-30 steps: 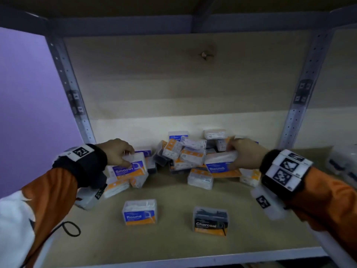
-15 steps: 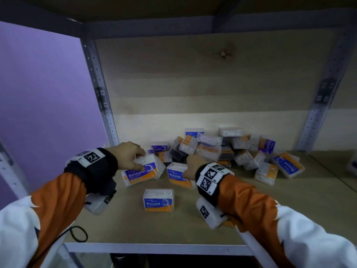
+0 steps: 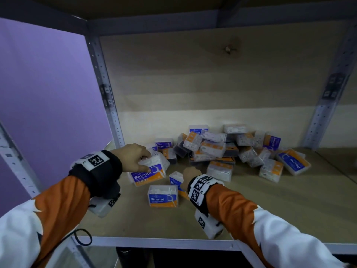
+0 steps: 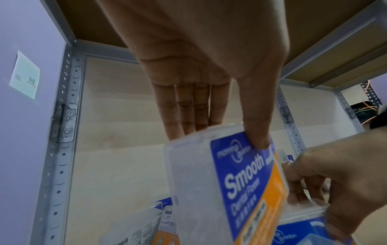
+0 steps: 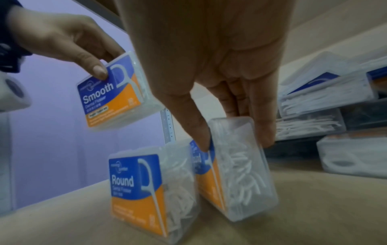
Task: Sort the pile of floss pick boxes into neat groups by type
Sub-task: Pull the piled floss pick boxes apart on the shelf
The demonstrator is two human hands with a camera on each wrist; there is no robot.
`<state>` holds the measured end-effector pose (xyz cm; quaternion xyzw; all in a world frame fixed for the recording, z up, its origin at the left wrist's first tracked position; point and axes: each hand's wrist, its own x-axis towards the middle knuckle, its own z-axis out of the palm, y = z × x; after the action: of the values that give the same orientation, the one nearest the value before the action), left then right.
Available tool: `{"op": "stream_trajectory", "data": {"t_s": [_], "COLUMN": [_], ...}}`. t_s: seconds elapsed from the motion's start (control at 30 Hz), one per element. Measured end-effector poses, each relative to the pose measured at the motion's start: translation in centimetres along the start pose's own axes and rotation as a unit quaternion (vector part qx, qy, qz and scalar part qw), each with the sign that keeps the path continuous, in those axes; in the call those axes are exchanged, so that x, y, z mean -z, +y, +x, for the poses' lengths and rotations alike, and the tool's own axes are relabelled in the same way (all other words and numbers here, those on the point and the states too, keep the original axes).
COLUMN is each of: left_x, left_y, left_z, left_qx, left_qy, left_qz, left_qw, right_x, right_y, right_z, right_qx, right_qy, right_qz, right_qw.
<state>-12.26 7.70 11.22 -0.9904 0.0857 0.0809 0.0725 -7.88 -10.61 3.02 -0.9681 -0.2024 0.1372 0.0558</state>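
My left hand (image 3: 135, 157) holds a clear "Smooth" floss pick box (image 3: 148, 171) (image 4: 230, 190) (image 5: 113, 97) above the shelf, thumb on its blue and orange label, fingers behind it. My right hand (image 3: 190, 174) (image 5: 236, 129) pinches a "Round" box (image 3: 175, 180) (image 5: 236, 167) by its top; the box stands tilted on the shelf. Right beside it stands another "Round" box (image 3: 163, 196) (image 5: 144, 189), upright near the front. A jumbled pile of boxes (image 3: 228, 149) lies behind and to the right, against the back panel.
The wooden shelf board (image 3: 270, 209) has a metal front edge (image 3: 173, 243). Metal uprights (image 3: 108, 97) stand at the left, with a purple wall (image 3: 48, 93) beyond. Another shelf board (image 3: 173, 6) hangs low overhead. A loose "Round" box (image 3: 293, 161) lies at the pile's right.
My right hand has carried a "Round" box from the pile leftward and set it down by the front "Round" box. My left hand keeps its hold on the "Smooth" box. The view has swung left.
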Motion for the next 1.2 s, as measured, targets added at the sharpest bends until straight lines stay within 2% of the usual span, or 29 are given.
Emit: {"op": "stream_trajectory", "data": {"t_s": [0.1,0.27,0.53,0.73,0.9,1.0,1.2], "left_x": [-0.1,0.1,1.5,2.7,3.4,3.8,3.8], "left_y": [0.1,0.7,4.0,8.8,14.3,17.8,24.2], "left_z": [-0.1,-0.1,0.5,1.8,3.5,4.6,7.3], "left_qx": [0.0,-0.001,-0.036,-0.095,-0.153,-0.192,-0.266], "left_qy": [0.001,0.007,0.04,0.083,0.117,0.115,0.072], "left_qz": [-0.001,0.005,-0.009,-0.039,-0.055,-0.053,-0.023], "left_qw": [1.0,1.0,0.999,0.991,0.98,0.973,0.961], "right_x": [-0.7,-1.5,0.1,1.6,1.8,1.9,2.2], "right_y": [-0.1,0.1,2.9,9.6,16.5,20.2,26.4], "right_z": [0.0,-0.1,-2.0,-4.7,-6.7,-7.7,-8.9], "right_qx": [0.001,0.003,0.016,-0.008,-0.083,-0.134,-0.187], "right_qy": [0.016,0.004,0.061,0.137,0.15,0.148,0.151], "right_qz": [-0.001,-0.001,0.025,0.033,0.029,0.019,0.037], "right_qw": [1.0,1.0,0.998,0.99,0.985,0.98,0.97]}}
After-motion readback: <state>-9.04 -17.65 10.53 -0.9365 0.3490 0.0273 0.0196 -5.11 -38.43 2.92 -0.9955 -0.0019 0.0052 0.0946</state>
